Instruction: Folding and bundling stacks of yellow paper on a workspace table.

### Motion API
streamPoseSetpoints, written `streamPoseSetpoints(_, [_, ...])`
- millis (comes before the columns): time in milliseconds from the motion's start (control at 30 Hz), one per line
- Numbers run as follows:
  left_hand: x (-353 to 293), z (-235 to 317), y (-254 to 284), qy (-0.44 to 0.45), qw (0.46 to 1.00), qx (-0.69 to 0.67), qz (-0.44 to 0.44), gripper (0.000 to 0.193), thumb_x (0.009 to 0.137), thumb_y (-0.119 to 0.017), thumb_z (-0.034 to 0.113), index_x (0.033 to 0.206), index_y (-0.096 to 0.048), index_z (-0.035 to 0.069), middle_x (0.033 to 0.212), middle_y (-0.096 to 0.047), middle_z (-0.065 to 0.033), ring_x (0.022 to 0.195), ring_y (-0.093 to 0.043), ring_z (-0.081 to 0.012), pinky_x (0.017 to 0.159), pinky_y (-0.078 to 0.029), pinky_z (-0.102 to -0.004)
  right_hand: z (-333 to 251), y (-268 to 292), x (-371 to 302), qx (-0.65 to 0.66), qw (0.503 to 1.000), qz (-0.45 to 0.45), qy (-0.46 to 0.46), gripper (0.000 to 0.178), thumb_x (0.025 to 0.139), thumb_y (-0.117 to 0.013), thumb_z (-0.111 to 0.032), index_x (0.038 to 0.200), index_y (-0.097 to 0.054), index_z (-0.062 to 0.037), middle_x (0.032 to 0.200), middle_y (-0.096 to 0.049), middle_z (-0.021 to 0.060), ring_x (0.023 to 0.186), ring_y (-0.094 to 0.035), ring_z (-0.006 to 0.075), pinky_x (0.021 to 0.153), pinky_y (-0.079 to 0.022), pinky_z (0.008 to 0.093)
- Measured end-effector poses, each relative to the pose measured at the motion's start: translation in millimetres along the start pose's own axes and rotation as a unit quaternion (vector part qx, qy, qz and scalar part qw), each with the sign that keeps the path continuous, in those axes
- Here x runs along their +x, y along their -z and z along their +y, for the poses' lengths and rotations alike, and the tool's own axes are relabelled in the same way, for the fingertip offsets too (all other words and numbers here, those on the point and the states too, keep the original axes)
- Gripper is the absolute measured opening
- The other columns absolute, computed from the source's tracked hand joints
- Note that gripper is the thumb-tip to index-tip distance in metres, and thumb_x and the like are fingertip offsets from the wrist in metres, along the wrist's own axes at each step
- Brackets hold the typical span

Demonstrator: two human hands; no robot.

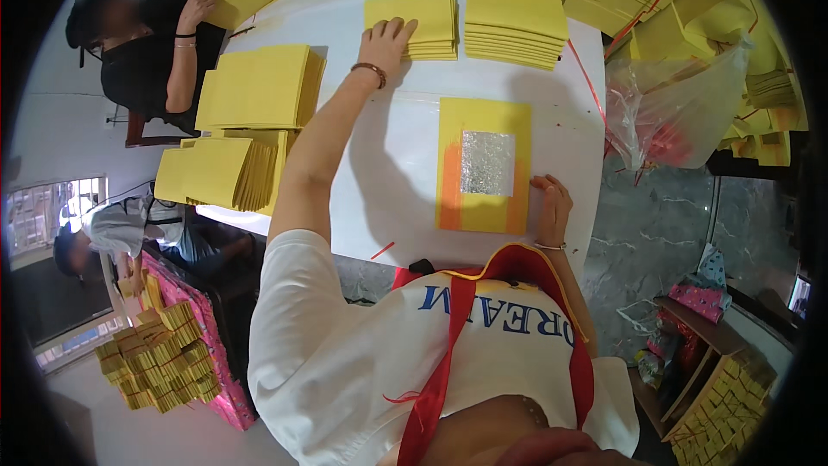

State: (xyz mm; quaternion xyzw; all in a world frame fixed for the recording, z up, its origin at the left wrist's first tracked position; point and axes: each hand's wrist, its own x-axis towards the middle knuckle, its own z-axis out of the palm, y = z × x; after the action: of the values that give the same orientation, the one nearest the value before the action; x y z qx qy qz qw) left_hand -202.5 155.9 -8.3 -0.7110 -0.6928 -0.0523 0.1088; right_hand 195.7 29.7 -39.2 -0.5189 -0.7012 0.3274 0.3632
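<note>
A yellow sheet lies flat on the white counter, longer from near to far than across, with uneven orange patches along the nearer part of both sides. Crinkled silver foil, roughly square, covers its middle. Farther away and to the left, yellow sheets lie in a low, flat stack, near edges stepped.

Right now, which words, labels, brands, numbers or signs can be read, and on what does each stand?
White shirt: large blue letters across the chest, legible, though I do not copy their wording.
Yellow sheet and its silver patch: no lettering visible.
Yellow stacks: no lettering that I can make out.
</note>
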Motion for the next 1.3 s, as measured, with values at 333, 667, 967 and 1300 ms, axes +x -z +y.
streamPoseSetpoints(333, [11, 2, 33, 0.003, 0.999, 0.008, -0.043, 0.069, 0.070, -0.060, 0.011, 0.132, -0.033, 0.022, 0.128, -0.040, -0.0061, 0.118, -0.037, -0.0271, 0.094, -0.030, -0.0443, 0, 2, -4, -0.023, 1.000, -0.004, 0.013, 0.030, 0.091, -0.039, -0.023, 0.096, -0.064, -0.0078, 0.099, -0.063, 0.0045, 0.108, -0.049, 0.0233, 0.096, -0.027, 0.0377])
streamPoseSetpoints(667, [-11, 27, 47, 0.014, 0.996, -0.060, 0.072, 0.074, 0.064, -0.062, 0.008, 0.131, -0.036, 0.023, 0.135, -0.034, -0.0122, 0.121, -0.033, -0.0323, 0.096, -0.026, -0.0486, 13, -1, -1, -0.017, 0.997, 0.031, 0.071, 0.017, 0.082, -0.057, -0.016, 0.093, -0.064, -0.0046, 0.090, -0.065, 0.0093, 0.092, -0.058, 0.0283, 0.084, -0.041, 0.0396])
streamPoseSetpoints(967, [-187, 161, 68, -0.234, 0.936, -0.262, -0.013, 0.043, 0.067, -0.068, 0.019, 0.108, -0.056, 0.013, 0.121, -0.045, -0.0115, 0.113, -0.041, -0.0284, 0.090, -0.033, -0.0428, 18, 0, -1, -0.023, 0.998, -0.012, 0.058, 0.019, 0.079, -0.058, -0.020, 0.096, -0.066, -0.0149, 0.096, -0.063, 0.0026, 0.102, -0.054, 0.0195, 0.091, -0.031, 0.0372])
streamPoseSetpoints(1300, [-198, 162, 59, -0.167, 0.890, -0.424, -0.028, 0.024, 0.081, -0.062, 0.017, 0.101, -0.060, 0.005, 0.088, -0.060, -0.0099, 0.078, -0.056, -0.0210, 0.064, -0.045, -0.0295, 18, 3, 0, 0.053, 0.996, -0.065, 0.041, 0.017, 0.082, -0.056, -0.024, 0.094, -0.067, -0.0200, 0.096, -0.064, -0.0028, 0.102, -0.052, 0.0133, 0.090, -0.027, 0.0337])
